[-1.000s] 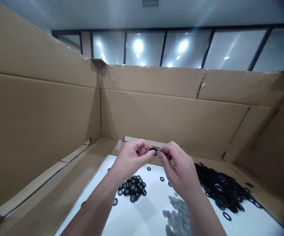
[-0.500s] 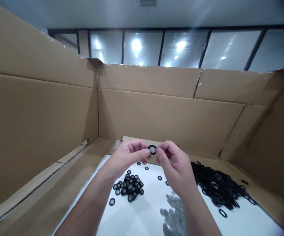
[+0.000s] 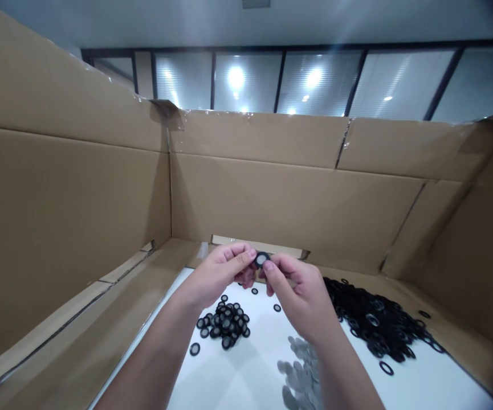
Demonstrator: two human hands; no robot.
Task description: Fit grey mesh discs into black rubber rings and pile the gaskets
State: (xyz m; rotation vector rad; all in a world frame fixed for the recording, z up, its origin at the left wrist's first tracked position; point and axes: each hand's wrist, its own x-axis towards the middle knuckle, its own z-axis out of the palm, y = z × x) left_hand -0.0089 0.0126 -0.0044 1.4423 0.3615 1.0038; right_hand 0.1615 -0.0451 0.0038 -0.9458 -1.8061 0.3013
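Between both hands, raised over the white board, is a black rubber ring with a grey mesh disc [image 3: 262, 259] in its middle. My left hand [image 3: 223, 272] pinches the ring's left edge between thumb and finger. At its right edge, my right hand [image 3: 295, 287] pinches it, thumb toward me. Below my left hand lies a pile of black rings with grey centres [image 3: 226, 322]. Partly behind my right forearm are scattered loose grey discs [image 3: 301, 373]. A large heap of black rings [image 3: 377, 319] lies to the right of my right hand.
Tall cardboard walls [image 3: 255, 188] surround the white board [image 3: 224, 378] at the left, back and right. A cardboard strip [image 3: 263, 246] runs along the far edge. One filled ring [image 3: 194, 349] and a loose black ring [image 3: 386, 368] lie apart from the piles.
The right hand has moved slightly left and down, and its thumb now sits lower on the ring. The left thumb has shifted up. The ring is tilted a little differently.
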